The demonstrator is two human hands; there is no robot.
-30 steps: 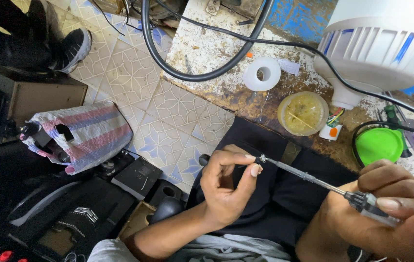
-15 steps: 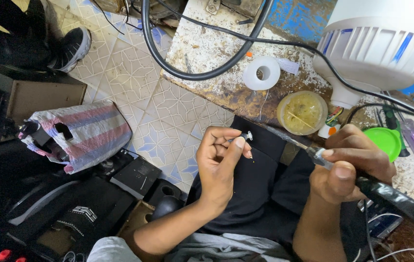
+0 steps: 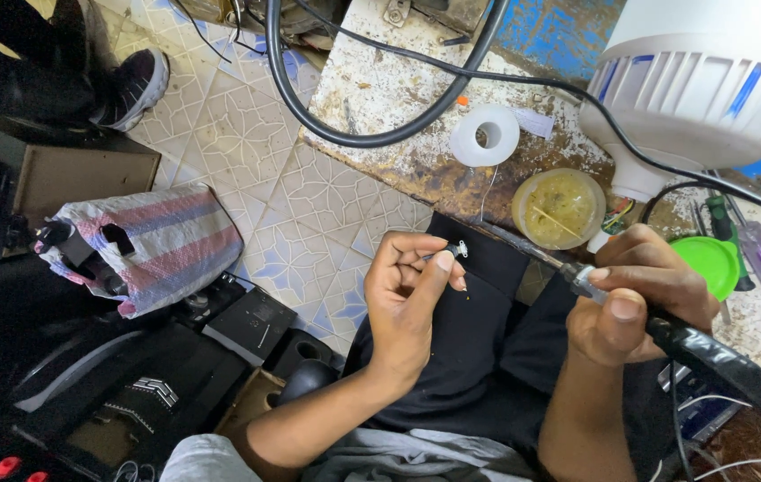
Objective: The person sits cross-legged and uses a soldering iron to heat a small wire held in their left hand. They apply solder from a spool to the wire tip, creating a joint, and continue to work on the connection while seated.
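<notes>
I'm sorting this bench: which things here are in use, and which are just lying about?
In use: left hand pinching small metal part; right hand gripping soldering iron.
Lying about: white tape roll, yellow tub, green lid, screwdrivers, striped bag.

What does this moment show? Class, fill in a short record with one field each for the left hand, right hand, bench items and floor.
Left hand: left hand pinches a small metal part in its fingers.
Right hand: right hand grips a soldering iron, tip toward the part.
Bench: white tape roll, yellow tub, green lid, large white lamp.
Floor: striped bag on tiles.
</notes>
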